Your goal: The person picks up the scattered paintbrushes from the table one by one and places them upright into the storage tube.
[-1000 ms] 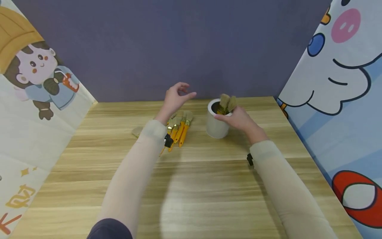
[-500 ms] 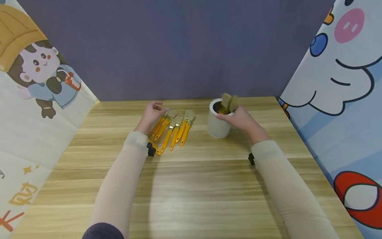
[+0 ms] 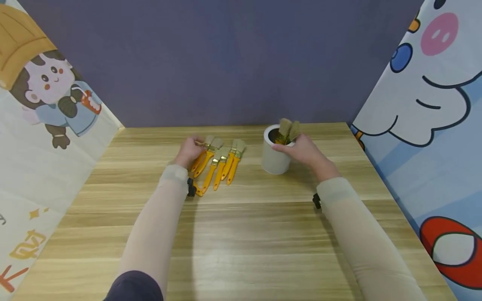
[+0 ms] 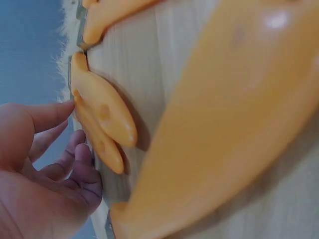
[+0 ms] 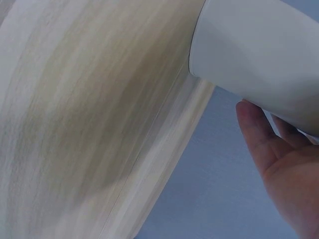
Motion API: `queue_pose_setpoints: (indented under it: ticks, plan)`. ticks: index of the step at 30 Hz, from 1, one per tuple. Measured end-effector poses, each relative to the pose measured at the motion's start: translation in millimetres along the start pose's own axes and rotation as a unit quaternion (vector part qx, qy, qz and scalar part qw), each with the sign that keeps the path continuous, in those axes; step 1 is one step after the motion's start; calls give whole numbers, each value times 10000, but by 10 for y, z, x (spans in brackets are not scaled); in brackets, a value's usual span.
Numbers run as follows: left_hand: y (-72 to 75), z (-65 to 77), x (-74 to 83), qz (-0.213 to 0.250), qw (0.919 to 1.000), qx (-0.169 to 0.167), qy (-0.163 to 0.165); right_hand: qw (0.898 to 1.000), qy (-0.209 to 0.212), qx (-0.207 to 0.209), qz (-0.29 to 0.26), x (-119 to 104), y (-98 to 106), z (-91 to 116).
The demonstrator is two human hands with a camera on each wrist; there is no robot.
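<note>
In the head view several paintbrushes with orange handles (image 3: 219, 175) and pale bristles lie on the table, heads pointing away. At the leftmost of them is my left hand (image 3: 187, 152); its thumb reaches the neck of a paintbrush (image 4: 103, 148) in the left wrist view, the other fingers bent beside it. Whether they pinch it is unclear. My right hand (image 3: 305, 149) holds a pale cylindrical cup (image 3: 275, 161), thumb at the rim. Fingers of that hand (image 5: 294, 169) lie along the cup's side in the right wrist view. Bristle heads of paintbrushes (image 3: 285, 126) stick out of the cup.
Another paintbrush lies partly under my left wrist, its orange handle (image 4: 224, 124) filling much of the left wrist view. The wooden table (image 3: 241, 242) ends at a dark blue back panel (image 3: 233, 62). Cartoon-printed panels (image 3: 448, 167) stand on both sides.
My left hand has moved left from near the middle and come down to the leftmost paintbrush, uncovering the brushes it hid. My right hand and the cup have stayed put.
</note>
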State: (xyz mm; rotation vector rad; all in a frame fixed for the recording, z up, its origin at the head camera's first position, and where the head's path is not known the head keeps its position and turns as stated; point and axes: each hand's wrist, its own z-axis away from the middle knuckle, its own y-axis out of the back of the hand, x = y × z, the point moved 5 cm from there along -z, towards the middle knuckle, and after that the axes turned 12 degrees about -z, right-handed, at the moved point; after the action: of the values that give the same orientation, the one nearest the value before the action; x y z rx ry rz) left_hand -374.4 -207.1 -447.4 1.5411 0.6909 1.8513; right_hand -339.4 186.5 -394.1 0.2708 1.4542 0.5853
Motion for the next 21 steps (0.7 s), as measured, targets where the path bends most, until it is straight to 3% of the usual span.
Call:
queue_pose_setpoints:
  ticks: [6,13,21]
  plan:
    - [62,-23,-68,-432,9989,157,35,10000,-63,-46,-14,-16,-6,6]
    - [67,-73,-93,-216,9996,196,42,9999,-100,-56,60,-13,7,16]
    - [29,-128,-110,-656,9977,85,151,9999,-34,-96,-28,-39,-6,23]
